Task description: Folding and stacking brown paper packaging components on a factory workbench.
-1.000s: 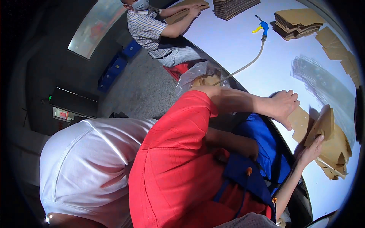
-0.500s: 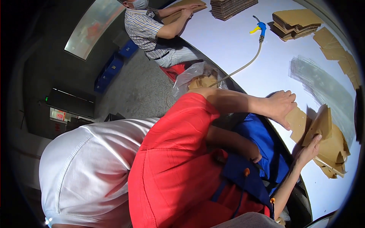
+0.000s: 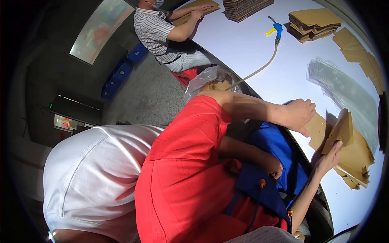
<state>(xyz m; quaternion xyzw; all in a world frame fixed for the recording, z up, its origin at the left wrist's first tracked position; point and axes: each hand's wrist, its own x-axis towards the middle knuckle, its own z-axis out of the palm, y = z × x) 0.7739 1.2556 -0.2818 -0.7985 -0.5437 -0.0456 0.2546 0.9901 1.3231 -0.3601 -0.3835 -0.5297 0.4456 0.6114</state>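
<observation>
Cardboard flap [image 3: 343,128] upright against open right hand [image 3: 330,157], left hand out of view

Packing workshop: cardboard stacks [image 3: 314,22], long white worktable [image 3: 251,44].

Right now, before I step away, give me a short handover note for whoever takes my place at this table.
Right hand: comes in from the lower edge, fingertips against the bottom of a tilted cardboard piece; whether it grips the piece cannot be told.
Left hand: not in view.
Things: the piece stands over a loose cardboard pile on the white table. A co-worker's hand presses a flat cardboard sheet beside it. Clear plastic sleeves lie beyond; cardboard stacks and a blue spray nozzle sit at the far side.
Done: one piece raised.
Left: the pile beneath lies flat.
</observation>
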